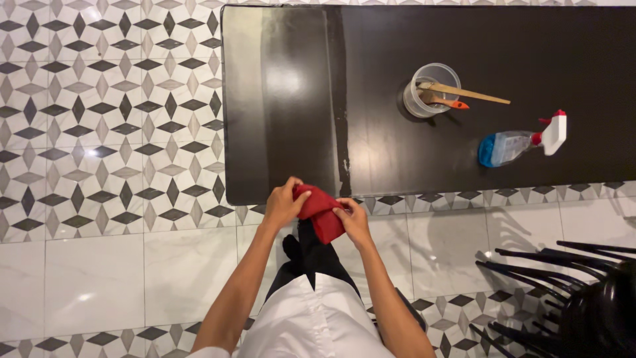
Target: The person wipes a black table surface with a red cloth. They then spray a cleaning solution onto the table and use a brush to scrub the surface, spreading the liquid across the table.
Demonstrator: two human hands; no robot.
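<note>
Both hands hold one red cloth (320, 212) in front of the body, just at the near edge of a dark table (285, 132). The left hand (285, 204) grips the upper left end of the cloth, with the fingers closed over it. The right hand (354, 222) grips the lower right end, and its thumb lies on top of the fabric. The two hands are close together, with only the bunched cloth between them. The cloth is in the air and it does not touch the table; from this view it overlaps the table edge a little.

Beyond the hands and to the right, well apart from them, a clear cup (430, 89) stands on the table. Two brushes lean in it: a longer one with a pale wooden handle (474, 94) and a shorter one with an orange tip (454, 103). Further right from the cup lies a spray bottle (513, 144) on its side, with blue liquid at one end and a white and red head at the other.

Under the hands is a tiled floor (99, 132), patterned to the left and plain white nearer the person. To the right of the right arm, low in the view, a black chair (583, 292) with thin bars stands on the floor.
</note>
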